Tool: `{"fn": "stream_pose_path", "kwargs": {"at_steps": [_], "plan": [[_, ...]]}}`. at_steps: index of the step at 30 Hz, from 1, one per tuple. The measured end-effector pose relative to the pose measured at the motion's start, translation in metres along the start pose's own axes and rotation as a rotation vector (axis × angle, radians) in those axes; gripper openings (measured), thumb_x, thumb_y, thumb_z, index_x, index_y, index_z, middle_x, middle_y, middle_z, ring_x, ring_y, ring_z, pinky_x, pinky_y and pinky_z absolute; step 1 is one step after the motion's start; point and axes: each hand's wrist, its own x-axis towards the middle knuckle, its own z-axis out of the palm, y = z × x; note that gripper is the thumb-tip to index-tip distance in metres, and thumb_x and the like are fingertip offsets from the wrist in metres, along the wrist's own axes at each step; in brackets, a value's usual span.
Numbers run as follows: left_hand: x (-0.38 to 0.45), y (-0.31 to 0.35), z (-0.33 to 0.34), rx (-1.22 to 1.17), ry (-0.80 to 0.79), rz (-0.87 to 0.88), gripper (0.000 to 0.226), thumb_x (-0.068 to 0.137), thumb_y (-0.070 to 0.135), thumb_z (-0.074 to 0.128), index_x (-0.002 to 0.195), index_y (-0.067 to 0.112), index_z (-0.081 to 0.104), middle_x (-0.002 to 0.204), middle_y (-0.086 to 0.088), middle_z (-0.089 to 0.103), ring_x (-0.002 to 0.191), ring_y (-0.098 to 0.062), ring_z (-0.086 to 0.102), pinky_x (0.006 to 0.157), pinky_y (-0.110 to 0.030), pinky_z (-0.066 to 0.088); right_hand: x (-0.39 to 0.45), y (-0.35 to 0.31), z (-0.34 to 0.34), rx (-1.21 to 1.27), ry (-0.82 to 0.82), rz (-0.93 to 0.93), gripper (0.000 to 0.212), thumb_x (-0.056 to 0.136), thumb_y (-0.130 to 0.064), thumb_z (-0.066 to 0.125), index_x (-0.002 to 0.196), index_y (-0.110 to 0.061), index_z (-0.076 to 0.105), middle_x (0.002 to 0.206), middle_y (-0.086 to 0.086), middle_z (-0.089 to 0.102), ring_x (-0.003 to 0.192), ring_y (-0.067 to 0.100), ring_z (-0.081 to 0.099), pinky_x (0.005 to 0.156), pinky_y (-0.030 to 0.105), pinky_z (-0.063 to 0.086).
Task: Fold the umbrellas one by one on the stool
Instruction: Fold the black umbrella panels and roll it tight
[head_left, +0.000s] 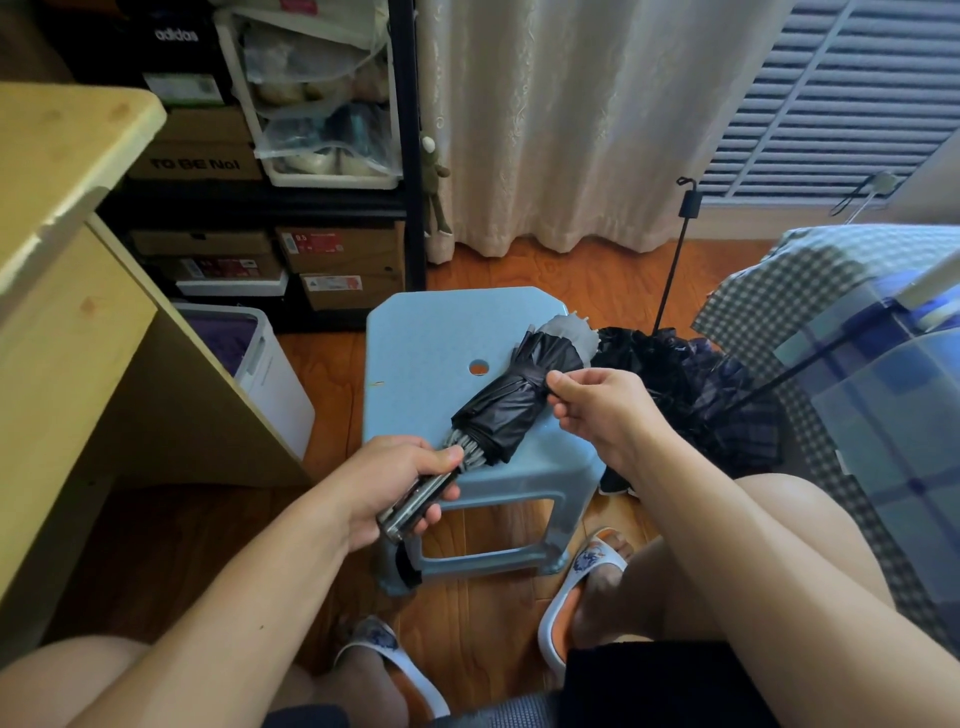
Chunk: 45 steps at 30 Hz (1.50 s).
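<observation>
A folded black umbrella (511, 397) with a grey outer side lies slantwise over the light blue plastic stool (415, 338). My left hand (400, 483) grips its silver handle at the stool's front edge. My right hand (597, 408) pinches the black closing strap wrapped round the rolled canopy. A second, dark plaid umbrella (691, 395) lies unfolded on the floor to the right of the stool, its thin black shaft (675, 260) sticking up.
A wooden desk (67, 234) stands at the left with a white bin (260, 364) under it. A black shelf (270, 156) with shoe boxes is behind. A checked bed cover (779, 291) and a blue plastic box (893, 405) crowd the right. My slippered feet rest below the stool.
</observation>
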Motion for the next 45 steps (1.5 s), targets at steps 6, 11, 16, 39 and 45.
{"fn": "stream_pose_path", "kwargs": {"at_steps": [6,11,16,39,45], "plan": [[0.000,-0.001,0.000,0.003,-0.002,0.003,0.025,0.094,0.028,0.073,0.096,0.005,0.063,0.083,-0.015,0.072,0.056,-0.020,0.061,0.046,-0.027,0.049,-0.004,0.004,0.000,0.075,-0.055,0.055,0.012,0.097,-0.013,0.072,0.091,-0.003,0.067,0.066,0.005,0.064,0.053,0.008,0.056,0.055,0.019,0.054],[0.000,0.000,-0.001,0.016,-0.014,-0.003,0.026,0.094,0.029,0.073,0.098,0.005,0.064,0.084,-0.014,0.072,0.058,-0.020,0.061,0.048,-0.028,0.050,-0.003,0.005,0.004,-0.016,-0.003,-0.005,0.015,0.096,-0.013,0.072,0.090,0.000,0.069,0.067,0.008,0.065,0.052,0.011,0.058,0.055,0.021,0.055],[0.001,-0.001,-0.002,0.009,-0.014,-0.013,0.026,0.093,0.029,0.074,0.096,0.005,0.063,0.083,-0.015,0.073,0.057,-0.021,0.061,0.047,-0.028,0.049,0.001,0.007,0.003,-0.052,0.019,-0.019,0.017,0.095,-0.015,0.074,0.085,-0.003,0.068,0.067,0.008,0.066,0.052,0.011,0.058,0.054,0.021,0.054],[0.022,0.009,-0.031,1.229,0.619,0.713,0.026,0.088,0.038,0.076,0.106,0.025,0.064,0.111,0.001,0.061,0.110,-0.026,0.050,0.085,-0.040,0.043,0.007,-0.044,-0.041,-1.194,-0.113,-0.540,0.032,0.097,-0.029,0.068,0.129,-0.026,0.065,0.135,0.000,0.051,0.131,0.027,0.041,0.106,0.040,0.037],[0.028,-0.007,-0.006,1.020,0.869,0.872,0.028,0.082,0.022,0.080,0.106,0.020,0.066,0.105,-0.001,0.056,0.102,-0.025,0.051,0.084,-0.039,0.045,0.024,-0.029,-0.035,-0.921,-0.022,-0.530,0.028,0.099,-0.032,0.064,0.126,-0.028,0.069,0.127,-0.003,0.060,0.120,0.022,0.055,0.104,0.043,0.047]]}}
